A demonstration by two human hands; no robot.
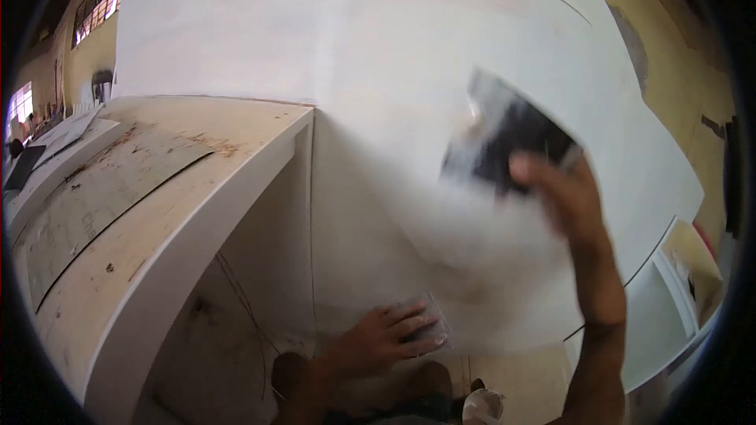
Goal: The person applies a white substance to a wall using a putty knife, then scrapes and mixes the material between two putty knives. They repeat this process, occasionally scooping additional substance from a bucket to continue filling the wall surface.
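My right hand [563, 189] is raised against a tall white panel [378, 110] and grips a dark flat block [504, 138], blurred by motion, pressed to the panel's face. Lower down, my left hand [386, 338] rests with fingers spread on the bottom of the same panel, over a small pale sheet [429, 319] near its lower edge. The panel's surface looks chalky white with a faint smear beneath the block.
A white cabinet piece [181, 212] with a worn, stained top juts out at the left and meets the panel at a corner. Yellow walls [669, 55] and windows [98, 8] lie behind. More white boards [669, 283] stand at the right.
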